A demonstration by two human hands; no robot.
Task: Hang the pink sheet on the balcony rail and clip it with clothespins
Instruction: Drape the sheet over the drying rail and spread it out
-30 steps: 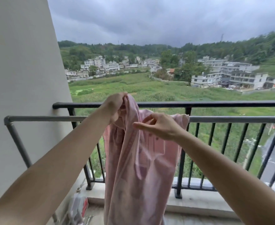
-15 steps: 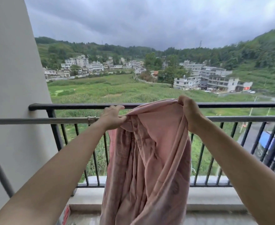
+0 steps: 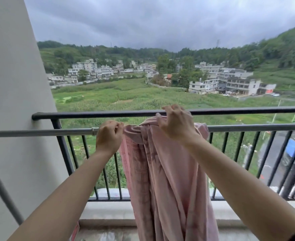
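Note:
The pink sheet (image 3: 167, 174) hangs bunched over the grey inner rail (image 3: 38, 132) and falls in long folds toward the balcony floor. My left hand (image 3: 108, 136) grips the sheet's left edge at the rail, fingers curled. My right hand (image 3: 176, 123) pinches the top fold of the sheet just below the black balcony rail (image 3: 91, 114). No clothespins are in view.
A white wall (image 3: 12, 101) stands close on the left, where both rails end. A grey diagonal brace (image 3: 2, 190) runs down at lower left. Black vertical bars (image 3: 237, 150) and a concrete curb (image 3: 108, 213) close off the balcony edge. A red-and-white object (image 3: 74, 231) lies on the floor.
My right hand has come down from the black rail and shifted left along the top fold. The sheet's top now sits lower, bunched on the grey rail. The view turned slightly left.

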